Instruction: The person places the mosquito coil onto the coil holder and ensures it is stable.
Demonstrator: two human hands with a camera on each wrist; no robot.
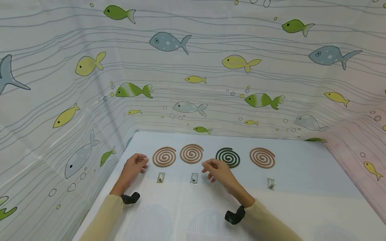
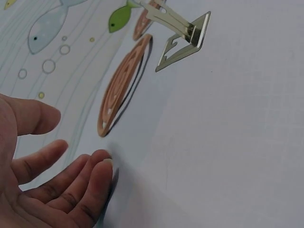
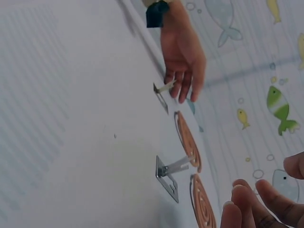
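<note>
My left hand (image 1: 132, 167) hovers left of the first brown mosquito coil (image 1: 164, 157), fingers loosely bent and holding nothing. In the left wrist view that hand (image 2: 61, 180) has its thumb apart from the fingers. My right hand (image 1: 220, 170) is over the table, partly covering the dark green coil (image 1: 228, 154) in the head view; nothing is in its fingers. A second brown coil (image 1: 191, 154) lies to its upper left. Small metal coil stands (image 1: 161, 177) lie in front of the coils, one (image 1: 194, 178) just left of my right hand, its prong raised in the wrist views.
Another brown coil (image 1: 262, 158) lies further right, with a third metal stand (image 1: 270, 183) in front of it. The white table (image 1: 301, 214) is enclosed by a fish-printed curtain (image 1: 211, 77) at the back and sides. Each wrist wears a black strap mount (image 1: 235, 215).
</note>
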